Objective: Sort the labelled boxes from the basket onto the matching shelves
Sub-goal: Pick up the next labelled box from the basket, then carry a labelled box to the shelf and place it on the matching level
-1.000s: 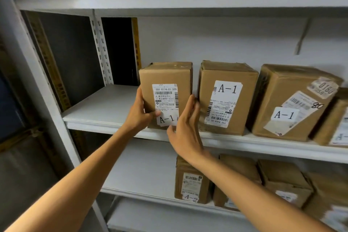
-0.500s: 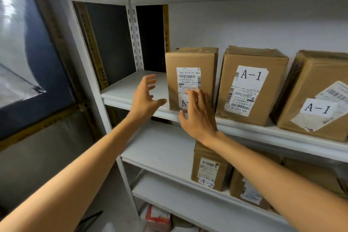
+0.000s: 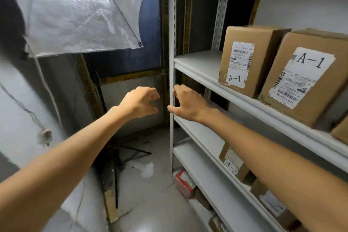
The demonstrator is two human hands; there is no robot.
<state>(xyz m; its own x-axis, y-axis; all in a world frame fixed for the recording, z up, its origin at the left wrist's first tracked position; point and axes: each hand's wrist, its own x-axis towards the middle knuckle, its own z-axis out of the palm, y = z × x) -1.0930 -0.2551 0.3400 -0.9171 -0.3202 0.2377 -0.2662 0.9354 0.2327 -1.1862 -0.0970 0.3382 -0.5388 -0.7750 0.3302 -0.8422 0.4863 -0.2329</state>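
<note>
While stretching out left grip [image 3: 140,102] and right grip [image 3: 186,104], loosely curled, empty: could knock edge-set A-1 box [image 3: 243,58] off shelf [image 3: 195,62] with right forearm.

Two A-1 boxes [image 3: 246,58] stand side by side on the shelf [image 3: 199,64].

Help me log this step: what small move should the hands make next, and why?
Probably turn toward the basket, out of view, for another box. The left hand and right hand are loosely curled and empty, and the brown cardboard box labelled A-1 already stands on the white metal shelf beside a second A-1 box.
</note>
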